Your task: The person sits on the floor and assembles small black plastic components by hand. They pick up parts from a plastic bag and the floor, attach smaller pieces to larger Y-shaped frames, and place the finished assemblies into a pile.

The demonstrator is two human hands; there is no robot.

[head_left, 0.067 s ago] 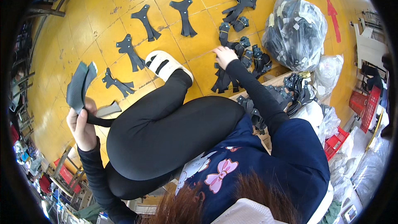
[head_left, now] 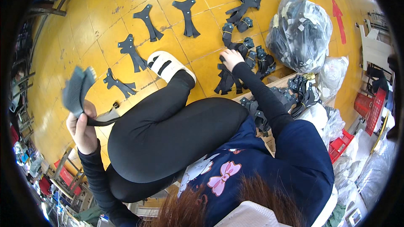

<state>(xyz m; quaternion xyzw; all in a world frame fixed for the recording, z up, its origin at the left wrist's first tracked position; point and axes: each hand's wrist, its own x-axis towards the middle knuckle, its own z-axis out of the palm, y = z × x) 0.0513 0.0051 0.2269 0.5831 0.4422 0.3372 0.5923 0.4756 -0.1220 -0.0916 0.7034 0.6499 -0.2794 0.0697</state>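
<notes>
In my left hand (head_left: 84, 131), at the left, dark grey fabric pieces (head_left: 76, 90) stand up above pinched fingers. A narrow dark strip (head_left: 103, 122) trails from that hand toward my knee. My right hand (head_left: 231, 60) is over the floor at the pile's left side, its fingers bent and closed. A bit of dark material shows at the fingertips, too small to make out. Just below this hand lie loose black fabric pieces (head_left: 227, 80). Beside it are several banded black bundles (head_left: 250, 59).
Several Y-shaped black pieces (head_left: 186, 14) lie spaced in an arc on the yellow tiled floor (head_left: 101, 0). A large clear bag of dark pieces (head_left: 299, 33) stands at the right. More dark pieces (head_left: 299, 96) rest near my right elbow, and a red crate (head_left: 341, 145) is behind.
My right hand has moved slightly right and down, and its fingers have curled in. My left hand has tipped the grey fabric pieces a little left and lower.
</notes>
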